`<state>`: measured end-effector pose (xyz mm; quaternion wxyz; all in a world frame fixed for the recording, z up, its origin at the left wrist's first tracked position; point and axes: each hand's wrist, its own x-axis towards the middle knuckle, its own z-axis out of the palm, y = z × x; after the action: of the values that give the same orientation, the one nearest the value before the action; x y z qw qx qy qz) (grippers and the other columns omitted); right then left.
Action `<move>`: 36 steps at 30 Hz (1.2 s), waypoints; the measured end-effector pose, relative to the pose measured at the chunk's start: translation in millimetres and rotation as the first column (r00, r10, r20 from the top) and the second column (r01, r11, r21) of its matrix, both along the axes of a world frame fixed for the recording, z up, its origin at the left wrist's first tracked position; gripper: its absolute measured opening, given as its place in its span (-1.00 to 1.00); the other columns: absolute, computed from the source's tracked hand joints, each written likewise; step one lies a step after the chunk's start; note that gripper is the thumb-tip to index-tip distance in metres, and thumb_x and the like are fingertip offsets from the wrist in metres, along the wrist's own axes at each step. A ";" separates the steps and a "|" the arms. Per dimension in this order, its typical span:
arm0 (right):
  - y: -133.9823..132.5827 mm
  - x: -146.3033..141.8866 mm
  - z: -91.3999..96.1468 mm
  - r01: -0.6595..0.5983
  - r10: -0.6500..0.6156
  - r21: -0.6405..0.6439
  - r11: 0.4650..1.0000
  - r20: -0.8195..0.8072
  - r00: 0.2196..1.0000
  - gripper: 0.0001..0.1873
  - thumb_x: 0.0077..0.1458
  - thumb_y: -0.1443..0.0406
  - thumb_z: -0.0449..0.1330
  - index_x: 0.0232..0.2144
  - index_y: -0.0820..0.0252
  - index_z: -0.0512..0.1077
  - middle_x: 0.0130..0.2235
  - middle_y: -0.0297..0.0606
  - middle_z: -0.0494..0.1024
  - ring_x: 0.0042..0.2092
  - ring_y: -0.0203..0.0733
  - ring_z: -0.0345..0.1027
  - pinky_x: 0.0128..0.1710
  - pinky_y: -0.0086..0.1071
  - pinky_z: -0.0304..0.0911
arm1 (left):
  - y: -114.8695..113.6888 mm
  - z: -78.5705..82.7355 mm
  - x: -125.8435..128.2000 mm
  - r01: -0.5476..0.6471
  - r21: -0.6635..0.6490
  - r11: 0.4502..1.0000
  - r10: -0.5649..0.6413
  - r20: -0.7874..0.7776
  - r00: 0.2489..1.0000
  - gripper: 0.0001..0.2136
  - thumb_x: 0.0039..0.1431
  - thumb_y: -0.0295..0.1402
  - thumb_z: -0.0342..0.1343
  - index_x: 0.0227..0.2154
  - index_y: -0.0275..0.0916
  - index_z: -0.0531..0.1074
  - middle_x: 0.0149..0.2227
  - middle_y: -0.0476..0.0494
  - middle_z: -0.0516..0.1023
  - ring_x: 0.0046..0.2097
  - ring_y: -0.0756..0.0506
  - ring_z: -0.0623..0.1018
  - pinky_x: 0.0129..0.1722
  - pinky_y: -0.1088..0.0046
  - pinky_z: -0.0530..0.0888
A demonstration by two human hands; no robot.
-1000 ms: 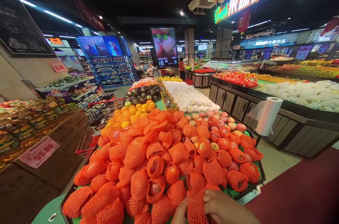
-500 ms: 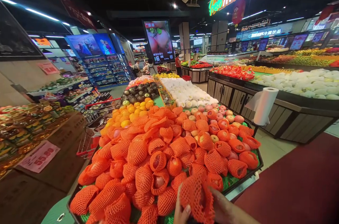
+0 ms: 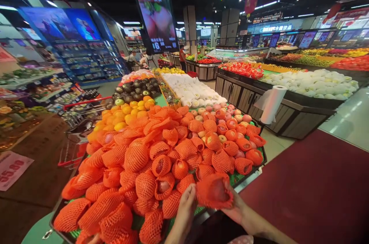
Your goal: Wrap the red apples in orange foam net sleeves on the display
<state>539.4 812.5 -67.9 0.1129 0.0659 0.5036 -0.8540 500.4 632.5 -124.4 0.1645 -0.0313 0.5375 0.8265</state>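
Note:
Above the near edge of the display, both hands are at an apple (image 3: 219, 191) wrapped in an orange foam net sleeve (image 3: 205, 189). The apple's reddish skin shows through the sleeve's open end, which faces me. My right hand (image 3: 236, 208) is wrapped round it from the right and below, its fingers partly hidden behind the net. On the other side, my left hand (image 3: 186, 201) has its thumb and fingers closed at the sleeve's left edge. Beyond and to the left lies a heap of net-wrapped apples (image 3: 145, 185).
Bare apples (image 3: 230, 110), oranges (image 3: 127, 113) and white-wrapped fruit (image 3: 193, 92) lie farther back. A plastic bag roll (image 3: 273, 103) stands at the right corner. A shopping cart (image 3: 83, 121) is on the left, beside boxes with a pink price sign (image 3: 14, 170).
The wrapped apple has been turned, so its open end now faces me. My left hand has shifted to the sleeve's left edge. The view has swung right.

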 end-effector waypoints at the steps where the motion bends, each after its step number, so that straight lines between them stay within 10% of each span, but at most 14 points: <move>1: -4.6 -4.8 -3.3 -0.016 0.026 -0.135 0.991 0.077 0.997 -0.29 -0.17 -0.37 0.29 -0.32 0.06 0.65 -0.08 -0.02 0.69 0.15 0.26 0.47 0.14 0.15 0.35 | 6.6 0.0 -1.5 0.018 -0.001 1.000 -0.018 0.017 1.000 -0.47 0.00 0.21 0.33 -0.41 -0.21 0.44 -0.42 -0.04 0.50 -0.36 -0.07 0.50 -0.23 0.36 0.48; 6: -11.2 -20.7 -10.4 0.094 -0.048 -0.233 0.968 0.194 0.980 -0.19 -0.21 -0.35 0.37 -0.14 0.12 0.58 0.04 -0.06 0.65 0.26 0.20 0.36 0.27 0.15 0.23 | 21.1 -0.6 0.5 0.071 -0.074 0.995 -0.067 0.050 0.997 -0.50 0.03 0.07 0.34 -0.14 -0.24 0.52 -0.08 -0.27 0.62 -0.02 -0.25 0.60 0.10 0.12 0.50; 12: -4.0 -13.1 6.9 0.189 -0.180 -0.065 0.980 0.117 0.977 -0.22 -0.19 -0.23 0.49 -0.01 0.05 0.55 0.14 -0.15 0.60 0.26 0.14 0.38 0.37 0.05 0.14 | 3.2 19.9 7.5 0.012 -0.470 0.882 -0.278 -0.502 0.819 -0.19 0.18 -0.13 0.27 0.42 -0.11 0.04 0.49 -0.36 0.09 0.50 -0.38 0.12 0.44 -0.11 0.14; 17: -6.8 -9.7 9.3 0.004 0.007 -0.107 0.994 0.105 0.994 -0.22 -0.03 -0.36 0.30 -0.12 0.17 0.60 -0.06 -0.11 0.67 0.09 0.07 0.50 0.24 0.01 0.28 | 7.9 17.4 6.3 -0.146 -0.449 0.882 -0.112 -0.499 0.860 -0.07 -0.04 -0.17 0.48 0.34 -0.18 0.12 0.33 -0.43 0.34 0.31 -0.39 0.45 0.31 -0.04 0.40; 23: 4.8 -20.8 -9.0 0.048 -0.064 0.184 0.982 0.077 0.995 -0.46 -0.18 -0.12 0.53 -0.43 0.19 0.56 -0.42 -0.36 0.50 -0.32 -0.20 0.39 -0.11 -0.22 0.36 | -8.5 7.9 0.8 -0.392 -0.449 0.803 0.066 -0.587 0.807 -0.15 -0.13 -0.12 0.50 0.22 -0.19 0.26 0.17 -0.35 0.47 0.15 -0.35 0.57 0.19 -0.01 0.51; 27: 10.1 -22.1 -8.9 0.219 -0.236 0.375 0.901 0.001 0.972 -0.39 -0.12 -0.15 0.48 -0.17 0.12 0.55 -0.21 -0.27 0.55 -0.20 -0.12 0.41 -0.14 -0.23 0.38 | -15.6 -2.8 -3.9 -0.414 -0.549 0.726 -0.066 -0.655 0.753 -0.18 -0.08 -0.09 0.48 0.23 -0.20 0.29 0.16 -0.38 0.50 0.15 -0.40 0.58 0.16 -0.08 0.54; 30: 8.9 -17.1 -1.6 0.159 -0.134 0.386 0.909 -0.091 0.987 -0.35 0.06 -0.13 0.38 0.08 0.07 0.45 0.06 -0.15 0.53 0.06 -0.01 0.42 0.10 -0.12 0.35 | -10.6 -11.0 -7.2 -0.382 -0.632 0.674 -0.246 -0.680 0.691 -0.26 0.07 -0.15 0.40 0.27 -0.22 0.26 0.17 -0.42 0.53 0.16 -0.42 0.59 0.11 -0.09 0.57; 36: 17.7 -24.0 -20.0 0.078 -0.089 0.351 0.933 0.017 0.996 -0.13 -0.29 0.08 0.60 0.04 0.14 0.35 0.07 -0.15 0.50 0.17 0.09 0.36 0.26 -0.01 0.22 | 5.1 -3.9 -17.3 -0.149 -0.789 0.596 -0.592 -0.556 0.583 -0.21 0.23 -0.26 0.32 0.43 -0.05 0.06 0.35 -0.38 0.41 0.31 -0.38 0.49 0.21 -0.05 0.53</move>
<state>515.4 830.2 -87.9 0.0710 0.1201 0.6423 -0.7537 483.1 637.6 -128.4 -0.0008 0.3405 0.8480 0.4061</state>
